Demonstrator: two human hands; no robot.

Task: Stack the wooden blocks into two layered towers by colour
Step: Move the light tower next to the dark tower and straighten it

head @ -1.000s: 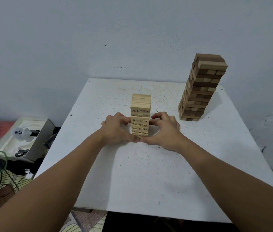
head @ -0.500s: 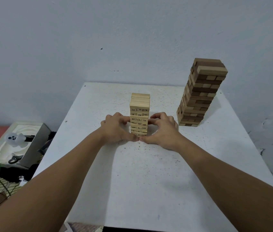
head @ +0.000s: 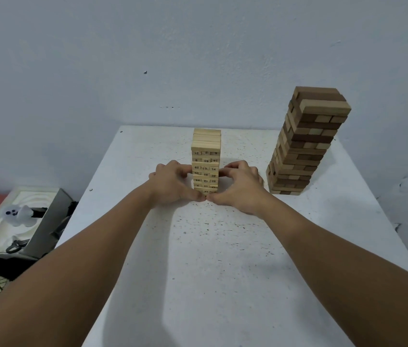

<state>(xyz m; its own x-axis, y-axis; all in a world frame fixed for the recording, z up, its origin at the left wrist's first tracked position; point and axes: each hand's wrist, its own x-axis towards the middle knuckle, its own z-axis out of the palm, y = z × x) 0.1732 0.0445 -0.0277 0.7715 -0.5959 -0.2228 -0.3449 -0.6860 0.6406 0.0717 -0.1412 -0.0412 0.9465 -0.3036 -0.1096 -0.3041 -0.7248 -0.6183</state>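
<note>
Two towers stand on your desk (head: pixel 223 259): the pale numbered tower (head: pixel 206 161) sits upright between your hands, the brown tower (head: pixel 305 144) well apart to the right. Your left hand (head: pixel 172 182) and right hand (head: pixel 241 186) curl fingers round its lower layers from either side, thumbs meeting at the base.

The pale tower (head: pixel 206 156) is light, cream-coloured wood, its block ends printed with dark numbers. Far right, the brown tower (head: pixel 305 144) mixes dark brown and tan blocks in bands. The table (head: pixel 223 259) is white, speckled with small dark flecks. The wall (head: pixel 198 58) behind is pale bluish grey.
</note>
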